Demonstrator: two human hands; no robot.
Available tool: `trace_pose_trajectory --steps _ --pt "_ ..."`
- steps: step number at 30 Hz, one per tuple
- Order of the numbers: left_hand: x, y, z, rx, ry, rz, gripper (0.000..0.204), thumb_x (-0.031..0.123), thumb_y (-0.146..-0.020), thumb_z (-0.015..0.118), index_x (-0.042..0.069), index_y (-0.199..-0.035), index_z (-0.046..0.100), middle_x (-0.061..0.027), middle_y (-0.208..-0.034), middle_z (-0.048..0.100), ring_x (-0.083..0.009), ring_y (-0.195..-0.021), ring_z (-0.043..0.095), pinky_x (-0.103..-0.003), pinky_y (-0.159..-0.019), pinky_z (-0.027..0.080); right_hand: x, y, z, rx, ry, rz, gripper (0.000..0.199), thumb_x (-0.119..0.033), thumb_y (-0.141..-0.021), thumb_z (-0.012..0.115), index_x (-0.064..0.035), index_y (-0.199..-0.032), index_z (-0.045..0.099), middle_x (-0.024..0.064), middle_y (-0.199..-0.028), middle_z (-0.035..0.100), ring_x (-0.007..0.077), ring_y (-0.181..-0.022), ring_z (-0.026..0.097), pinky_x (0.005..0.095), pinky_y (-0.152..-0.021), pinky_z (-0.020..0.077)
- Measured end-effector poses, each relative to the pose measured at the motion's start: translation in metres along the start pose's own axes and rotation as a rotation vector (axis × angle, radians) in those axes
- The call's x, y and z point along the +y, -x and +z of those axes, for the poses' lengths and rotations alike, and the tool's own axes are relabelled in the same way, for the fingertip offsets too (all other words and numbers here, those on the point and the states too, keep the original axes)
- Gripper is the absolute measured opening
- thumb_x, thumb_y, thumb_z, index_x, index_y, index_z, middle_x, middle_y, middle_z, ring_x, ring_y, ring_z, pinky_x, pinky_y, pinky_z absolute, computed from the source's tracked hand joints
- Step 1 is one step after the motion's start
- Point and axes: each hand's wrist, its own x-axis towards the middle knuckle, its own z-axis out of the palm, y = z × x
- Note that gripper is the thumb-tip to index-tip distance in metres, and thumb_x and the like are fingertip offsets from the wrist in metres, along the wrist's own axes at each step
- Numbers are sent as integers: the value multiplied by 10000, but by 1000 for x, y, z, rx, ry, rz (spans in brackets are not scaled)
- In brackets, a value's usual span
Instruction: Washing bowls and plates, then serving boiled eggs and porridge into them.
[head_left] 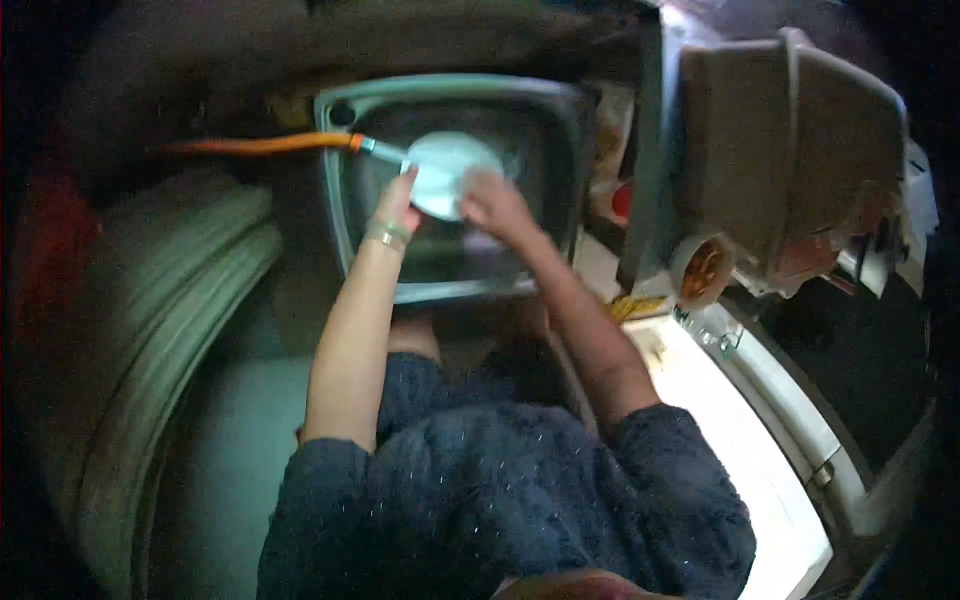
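A white round plate [447,172] is held over a steel sink [350,230]. My left hand [397,205] grips the plate's left edge, with bangles on its wrist. On the plate's right side my right hand [495,205] presses against its face; the picture is blurred there, so I cannot tell if it holds a cloth. An orange hose [265,146] with a metal nozzle ends at the plate's upper left rim.
A grey cabinet or bin [790,150] stands right of the sink, with a round container of orange food [702,268] at its base. A bright white counter edge [740,430] runs along the lower right. A curved grey surface [150,330] fills the left.
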Motion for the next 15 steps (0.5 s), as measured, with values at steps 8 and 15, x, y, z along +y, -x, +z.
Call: trace_pose_trajectory --steps 8,15 --pt "-32 -7 5 -59 -47 259 368 337 -917 423 37 -1109 513 -99 -1022 591 -233 -907 584 -375 -801 473 -13 -51 45 -402 76 106 358 -234 -822 508 -18 -1108 509 205 -1120 526 362 -1033 497 397 -911 385" --pt "-3 -15 -16 168 -145 341 442 402 -898 441 25 -1125 490 -97 -1084 548 -210 -962 549 -337 -823 445 -17 17 -1 -456 -65 124 409 -255 -872 467 -84 -1242 440 181 -1260 453 279 -1189 431 418 -962 352"
